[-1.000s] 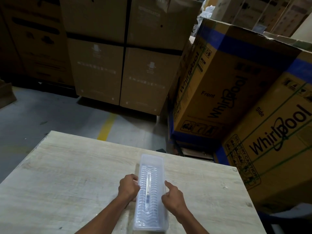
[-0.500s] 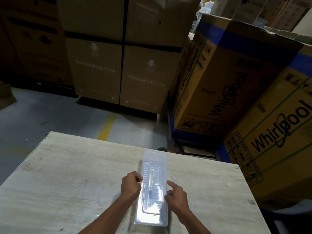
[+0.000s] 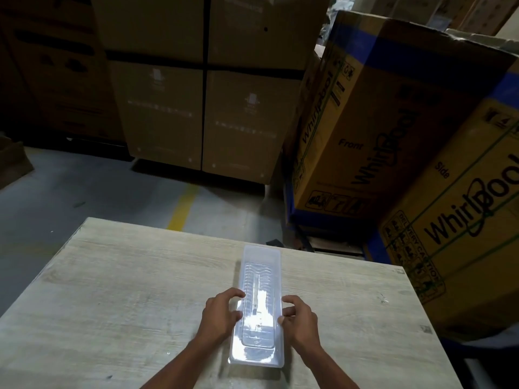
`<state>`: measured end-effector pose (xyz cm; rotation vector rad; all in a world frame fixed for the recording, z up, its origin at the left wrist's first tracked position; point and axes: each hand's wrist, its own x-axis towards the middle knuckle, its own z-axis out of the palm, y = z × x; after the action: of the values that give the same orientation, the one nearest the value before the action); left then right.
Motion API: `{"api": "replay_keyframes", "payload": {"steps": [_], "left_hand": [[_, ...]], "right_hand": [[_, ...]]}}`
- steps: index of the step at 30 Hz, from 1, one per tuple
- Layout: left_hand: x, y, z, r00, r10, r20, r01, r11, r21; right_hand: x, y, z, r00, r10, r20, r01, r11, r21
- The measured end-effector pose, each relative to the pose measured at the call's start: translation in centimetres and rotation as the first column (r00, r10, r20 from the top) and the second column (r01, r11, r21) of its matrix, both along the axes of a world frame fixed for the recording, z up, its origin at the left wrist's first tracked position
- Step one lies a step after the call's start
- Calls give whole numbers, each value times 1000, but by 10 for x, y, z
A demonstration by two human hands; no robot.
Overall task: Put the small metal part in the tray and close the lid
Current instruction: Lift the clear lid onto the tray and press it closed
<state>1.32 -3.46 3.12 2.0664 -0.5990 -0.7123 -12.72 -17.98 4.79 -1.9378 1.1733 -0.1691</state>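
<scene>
A long clear plastic tray (image 3: pixel 259 259) lies lengthwise on the pale wooden table (image 3: pixel 126 290), its lid down over it and glaring with reflected light. Through the lid a thin metal part (image 3: pixel 255 300) shows along the tray's middle. My left hand (image 3: pixel 222 313) grips the tray's left edge with curled fingers. My right hand (image 3: pixel 300 315) grips the right edge opposite it. Both hands touch the tray at about mid-length.
Big yellow and blue Whirlpool cartons (image 3: pixel 407 153) stand close past the table's right and far right edges. Plain brown cartons (image 3: pixel 202 88) are stacked beyond the grey floor with its yellow line (image 3: pixel 182 206).
Both hands have shifted from resting fingertips on the lid to clasping the tray's two long sides. The tray has slid slightly away from me and catches more glare.
</scene>
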Motion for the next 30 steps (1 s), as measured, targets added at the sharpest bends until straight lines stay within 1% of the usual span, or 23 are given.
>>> {"api": "replay_keyframes", "payload": {"steps": [1, 3, 5, 6, 9, 11, 12, 14, 20, 23, 28, 30], "left_hand": [[-2, 1, -1, 999, -8, 37, 8, 1000, 1], [-7, 2, -3, 991, -65, 119, 59, 997, 57], [-8, 4, -6, 959, -181, 217, 142, 973, 183], [-6, 6, -7, 945, -238, 225, 184, 954, 238], [11, 12, -7, 913, -394, 108, 348, 888, 302], [21, 14, -3, 850, -522, 71, 462, 804, 374], [22, 14, 1, 826, -560, 68, 491, 773, 402], [20, 13, 3, 808, -583, 87, 500, 756, 423], [15, 12, 1, 781, -607, 144, 498, 746, 443], [16, 10, 2, 773, -620, 137, 507, 733, 455], [15, 9, 3, 761, -644, 80, 553, 708, 439], [13, 10, 5, 755, -651, 80, 557, 701, 446]], "right_hand": [[0, 0, -1, 1000, 0, -3, 0, 1000, -9], [1, 0, -3, 1000, 8, -5, -8, 999, -35], [1, 0, -3, 999, 34, -5, -35, 997, -66], [0, 0, -4, 999, 49, -5, -49, 996, -77], [-1, 0, -8, 997, 74, -26, -76, 993, -90], [1, 2, -10, 992, 91, -85, -102, 986, -130], [2, 5, -10, 988, 104, -111, -120, 980, -159], [2, 9, -10, 981, 133, -144, -161, 966, -204], [-4, 11, -8, 947, 246, -206, -292, 926, -241], [-7, -2, -4, 896, 343, -282, -402, 896, -188], [-18, -22, -1, 753, 538, -379, -569, 822, 36], [-18, -21, 5, 725, 594, -349, -595, 795, 118]]}}
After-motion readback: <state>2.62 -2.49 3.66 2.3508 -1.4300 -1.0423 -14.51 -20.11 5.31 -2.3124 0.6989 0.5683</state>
